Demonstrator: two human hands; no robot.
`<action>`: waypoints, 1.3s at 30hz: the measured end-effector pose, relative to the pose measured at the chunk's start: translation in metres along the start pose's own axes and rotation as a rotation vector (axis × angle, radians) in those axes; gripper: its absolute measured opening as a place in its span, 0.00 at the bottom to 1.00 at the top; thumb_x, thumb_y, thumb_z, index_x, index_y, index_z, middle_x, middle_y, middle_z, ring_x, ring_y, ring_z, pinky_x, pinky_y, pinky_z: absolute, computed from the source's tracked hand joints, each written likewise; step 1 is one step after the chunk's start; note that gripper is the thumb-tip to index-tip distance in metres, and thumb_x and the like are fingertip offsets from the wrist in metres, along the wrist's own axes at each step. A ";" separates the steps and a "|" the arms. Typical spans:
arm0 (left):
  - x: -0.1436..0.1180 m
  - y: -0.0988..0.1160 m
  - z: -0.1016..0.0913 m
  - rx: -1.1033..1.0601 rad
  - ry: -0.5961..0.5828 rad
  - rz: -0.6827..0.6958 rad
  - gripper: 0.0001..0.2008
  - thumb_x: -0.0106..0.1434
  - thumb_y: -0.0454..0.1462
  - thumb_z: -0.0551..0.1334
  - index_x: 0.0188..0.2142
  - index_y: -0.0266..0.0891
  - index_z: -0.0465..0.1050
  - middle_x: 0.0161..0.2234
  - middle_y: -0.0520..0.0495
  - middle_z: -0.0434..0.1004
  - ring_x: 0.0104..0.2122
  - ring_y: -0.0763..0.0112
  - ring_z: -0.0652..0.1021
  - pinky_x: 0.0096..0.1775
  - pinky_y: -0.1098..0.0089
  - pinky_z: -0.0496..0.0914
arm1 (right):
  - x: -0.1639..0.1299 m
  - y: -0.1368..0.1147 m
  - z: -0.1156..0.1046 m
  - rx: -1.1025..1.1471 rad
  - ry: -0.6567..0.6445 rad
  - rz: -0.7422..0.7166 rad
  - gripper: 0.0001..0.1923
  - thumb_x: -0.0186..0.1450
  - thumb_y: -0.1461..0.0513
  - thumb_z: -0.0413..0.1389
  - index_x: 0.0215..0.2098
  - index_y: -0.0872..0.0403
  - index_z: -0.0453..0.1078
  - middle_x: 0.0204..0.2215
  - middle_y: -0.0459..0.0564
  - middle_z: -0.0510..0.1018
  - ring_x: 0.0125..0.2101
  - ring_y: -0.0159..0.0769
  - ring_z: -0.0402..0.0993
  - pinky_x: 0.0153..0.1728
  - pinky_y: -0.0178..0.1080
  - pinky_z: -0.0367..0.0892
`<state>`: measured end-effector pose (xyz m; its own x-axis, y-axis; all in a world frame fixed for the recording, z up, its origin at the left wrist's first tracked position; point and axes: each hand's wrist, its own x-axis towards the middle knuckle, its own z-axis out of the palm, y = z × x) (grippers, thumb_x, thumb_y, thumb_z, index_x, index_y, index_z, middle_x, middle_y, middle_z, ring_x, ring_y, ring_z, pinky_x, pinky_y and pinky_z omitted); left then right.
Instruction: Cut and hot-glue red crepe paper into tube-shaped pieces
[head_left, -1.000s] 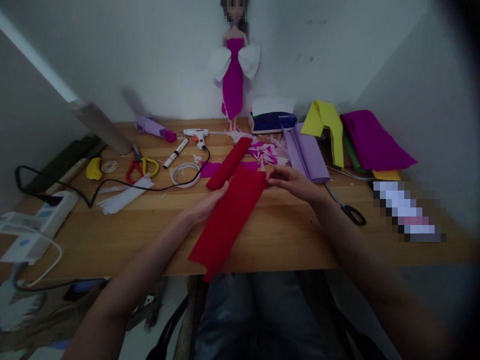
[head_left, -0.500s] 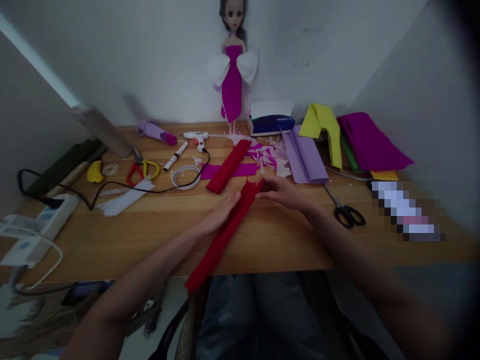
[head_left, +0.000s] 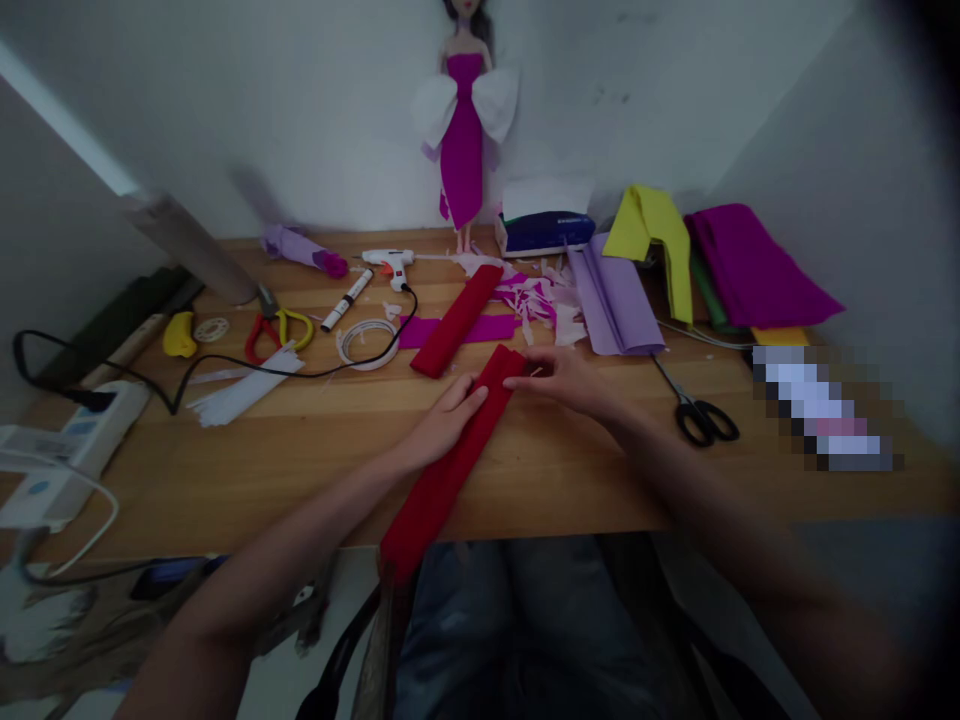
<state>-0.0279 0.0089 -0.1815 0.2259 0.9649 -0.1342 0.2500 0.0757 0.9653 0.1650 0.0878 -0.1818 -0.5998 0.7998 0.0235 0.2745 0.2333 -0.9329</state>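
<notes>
wooden table (head_left: 570, 475), doll (head_left: 462, 160) standing at twelve o'clock, paper scraps (head_left: 570, 326) at one, lilac sheet (head_left: 624, 312) at two, black-handled scissors (head_left: 685, 399) at three — power strip (head_left: 88, 443) at nine, red-and-yellow-handled pliers (head_left: 268, 304) at ten, white glue gun (head_left: 395, 261) at eleven

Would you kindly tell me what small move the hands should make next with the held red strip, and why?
Probably smooth the red strip downward with the left hand, keeping the right hand at its far end: it looks folded lengthwise, and the left hand already lies across it.
</notes>
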 end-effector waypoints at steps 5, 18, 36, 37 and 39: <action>-0.002 0.000 0.004 0.020 0.046 -0.002 0.15 0.69 0.44 0.49 0.49 0.41 0.65 0.49 0.47 0.72 0.52 0.63 0.69 0.57 0.65 0.60 | -0.001 0.004 0.003 -0.082 0.183 0.041 0.19 0.52 0.47 0.65 0.26 0.54 0.71 0.22 0.45 0.74 0.24 0.32 0.67 0.26 0.37 0.62; -0.002 -0.002 0.010 0.036 0.088 -0.024 0.13 0.68 0.44 0.50 0.46 0.42 0.66 0.46 0.48 0.73 0.50 0.65 0.70 0.55 0.65 0.62 | -0.004 -0.006 0.008 0.125 0.171 0.121 0.15 0.49 0.51 0.66 0.23 0.53 0.72 0.24 0.45 0.75 0.26 0.32 0.67 0.29 0.37 0.61; -0.004 -0.012 0.014 0.231 0.070 0.091 0.11 0.70 0.43 0.46 0.41 0.40 0.62 0.42 0.46 0.72 0.43 0.66 0.71 0.49 0.66 0.63 | -0.006 -0.011 0.011 0.085 0.259 0.117 0.17 0.48 0.52 0.67 0.22 0.54 0.68 0.25 0.46 0.75 0.26 0.33 0.69 0.29 0.38 0.61; -0.004 -0.011 0.014 0.233 0.068 0.094 0.11 0.70 0.43 0.46 0.42 0.40 0.62 0.42 0.46 0.71 0.44 0.66 0.71 0.49 0.66 0.63 | -0.006 -0.009 0.011 0.074 0.278 0.095 0.18 0.48 0.51 0.67 0.22 0.54 0.67 0.26 0.46 0.75 0.26 0.33 0.68 0.29 0.38 0.61; -0.005 -0.009 0.013 0.237 0.065 0.098 0.11 0.70 0.42 0.46 0.43 0.40 0.62 0.43 0.46 0.71 0.44 0.66 0.71 0.50 0.66 0.63 | -0.005 -0.007 0.011 0.001 0.333 0.032 0.19 0.48 0.51 0.68 0.21 0.53 0.67 0.27 0.46 0.75 0.26 0.33 0.67 0.30 0.38 0.60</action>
<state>-0.0188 -0.0001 -0.1926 0.2007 0.9794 -0.0208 0.4451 -0.0723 0.8926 0.1581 0.0761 -0.1794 -0.3122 0.9436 0.1105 0.2885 0.2050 -0.9353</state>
